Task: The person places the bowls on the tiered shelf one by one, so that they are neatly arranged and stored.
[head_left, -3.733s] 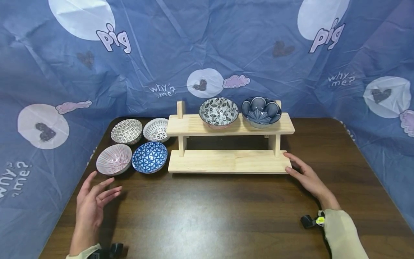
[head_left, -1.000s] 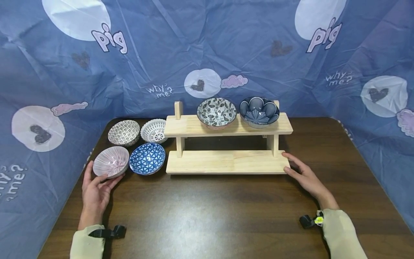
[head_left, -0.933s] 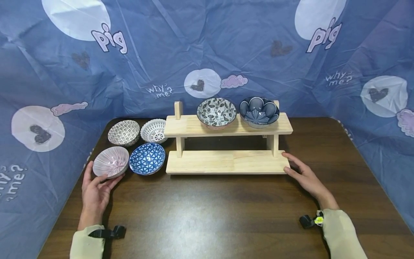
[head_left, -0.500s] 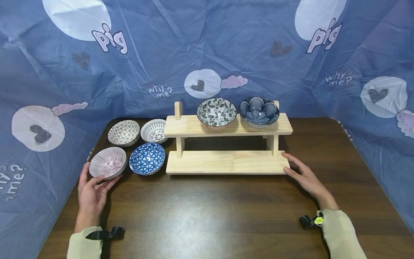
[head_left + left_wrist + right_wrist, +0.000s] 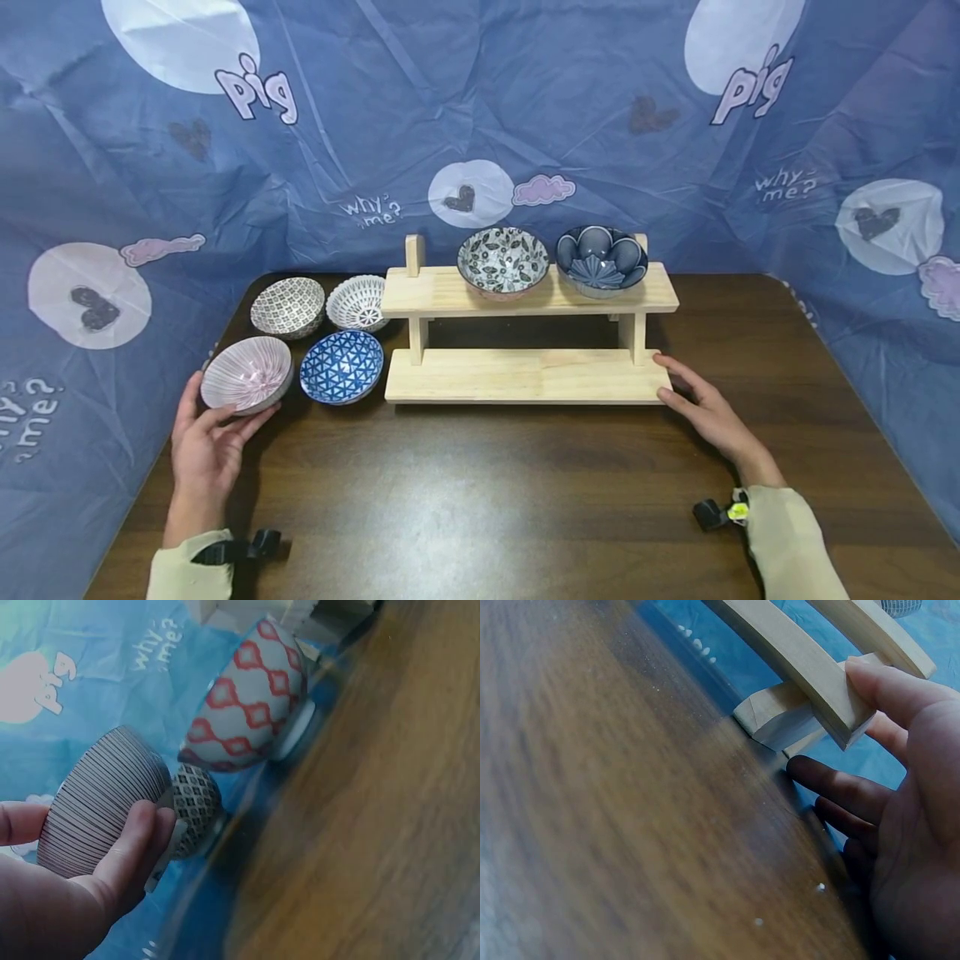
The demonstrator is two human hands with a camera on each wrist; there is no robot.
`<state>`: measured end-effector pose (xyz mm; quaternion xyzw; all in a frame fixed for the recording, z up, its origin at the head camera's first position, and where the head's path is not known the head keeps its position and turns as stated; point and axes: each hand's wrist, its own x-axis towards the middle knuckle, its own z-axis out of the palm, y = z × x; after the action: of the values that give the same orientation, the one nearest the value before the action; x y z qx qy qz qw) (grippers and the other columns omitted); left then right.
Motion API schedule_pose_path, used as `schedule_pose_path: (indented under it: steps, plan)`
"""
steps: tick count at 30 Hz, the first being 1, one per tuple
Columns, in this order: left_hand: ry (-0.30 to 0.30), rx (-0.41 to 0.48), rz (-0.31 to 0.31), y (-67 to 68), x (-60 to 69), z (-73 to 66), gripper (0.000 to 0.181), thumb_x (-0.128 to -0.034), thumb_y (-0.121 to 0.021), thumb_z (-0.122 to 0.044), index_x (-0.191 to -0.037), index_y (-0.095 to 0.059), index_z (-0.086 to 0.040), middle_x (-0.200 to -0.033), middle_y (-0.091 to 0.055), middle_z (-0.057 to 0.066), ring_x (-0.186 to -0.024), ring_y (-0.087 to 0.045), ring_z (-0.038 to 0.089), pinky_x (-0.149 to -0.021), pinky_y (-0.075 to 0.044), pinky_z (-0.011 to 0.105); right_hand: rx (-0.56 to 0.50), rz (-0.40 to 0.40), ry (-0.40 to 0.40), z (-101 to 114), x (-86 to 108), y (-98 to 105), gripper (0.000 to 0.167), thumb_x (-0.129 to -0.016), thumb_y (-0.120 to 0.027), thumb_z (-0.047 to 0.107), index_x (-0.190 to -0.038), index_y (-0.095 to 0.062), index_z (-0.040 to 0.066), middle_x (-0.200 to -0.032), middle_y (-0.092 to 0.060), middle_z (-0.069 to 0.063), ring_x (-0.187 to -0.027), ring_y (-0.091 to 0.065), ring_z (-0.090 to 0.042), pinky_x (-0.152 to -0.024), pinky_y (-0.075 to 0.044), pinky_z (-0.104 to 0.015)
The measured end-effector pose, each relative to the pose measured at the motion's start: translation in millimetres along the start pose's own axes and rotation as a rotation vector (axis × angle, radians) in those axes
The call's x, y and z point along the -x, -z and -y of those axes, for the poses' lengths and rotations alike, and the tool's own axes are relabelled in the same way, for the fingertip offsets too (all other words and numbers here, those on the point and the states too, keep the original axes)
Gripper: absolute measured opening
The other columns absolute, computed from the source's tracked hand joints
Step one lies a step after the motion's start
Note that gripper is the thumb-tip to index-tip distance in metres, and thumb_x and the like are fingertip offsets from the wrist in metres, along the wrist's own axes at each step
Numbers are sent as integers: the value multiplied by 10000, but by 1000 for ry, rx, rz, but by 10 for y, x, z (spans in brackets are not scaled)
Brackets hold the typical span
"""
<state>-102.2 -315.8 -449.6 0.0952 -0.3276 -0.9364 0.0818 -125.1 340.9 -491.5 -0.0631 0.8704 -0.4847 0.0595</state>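
Pink-striped bowl (image 5: 247, 372); blue-and-white triangle-patterned bowl (image 5: 342, 367); pale wooden rack (image 5: 525, 377); brown table (image 5: 480, 483).

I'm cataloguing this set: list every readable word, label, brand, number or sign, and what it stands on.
"pig": on the cloth, upper left and upper right.
"why me?": on the cloth, at the back and right; the left-edge one is partly cut off.
Yellow tag: any print too small to read.
Bowls: no readable text.

I observe a creased blue fabric backdrop (image 5: 615, 142) enclosing the rear and both sides, printed with pale circles (image 5: 487, 196) and pink clouds (image 5: 543, 189). My feed shows diffuse glare (image 5: 438, 483) on the dark wood-grain table (image 5: 600, 500).
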Motion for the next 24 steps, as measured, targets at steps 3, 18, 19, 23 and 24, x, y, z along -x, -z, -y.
schedule_pose_path:
  steps: [3,18,19,23,24]
  plan:
    - [-8,18,44,-35,23,-3,746,-950,-291,207,-1522,-236,-268,-1509,-198,-6,-968,-707,349,-709,-630,569,-10,6,9,-6,-6,-2,571,-1042,-532,274,-1563,-339,148,-1596,-340,-220,-1161,-391,172,-892,-387,-47]
    - [10,49,150,-364,149,-20,683,-946,-264,217,-1479,-305,-208,-1425,-273,85,-1021,-694,384,-741,-615,607,-12,-3,18,-15,-13,3,566,-1042,-531,267,-1561,-341,143,-1586,-360,-214,-1164,-392,169,-897,-379,-46]
    - [13,44,150,-388,160,-19,684,-944,-263,218,-1477,-312,-208,-1422,-274,86,-1021,-695,381,-744,-616,605,-12,-4,22,-15,-12,1,564,-1042,-532,264,-1559,-344,141,-1580,-368,-217,-1163,-397,166,-896,-382,-47]
    - [30,18,157,-471,205,-6,701,-942,-259,216,-1491,-312,-218,-1434,-253,86,-1042,-693,349,-759,-619,593,-3,-8,29,-19,-10,-6,558,-1041,-534,265,-1555,-353,144,-1574,-372,-218,-1157,-406,172,-896,-382,-49]
    - [31,10,161,-490,215,-1,702,-941,-261,215,-1490,-321,-218,-1434,-252,86,-1047,-693,340,-764,-620,589,1,-9,29,-20,-9,-9,555,-1041,-533,267,-1554,-357,147,-1574,-371,-222,-1157,-405,172,-896,-382,-51]
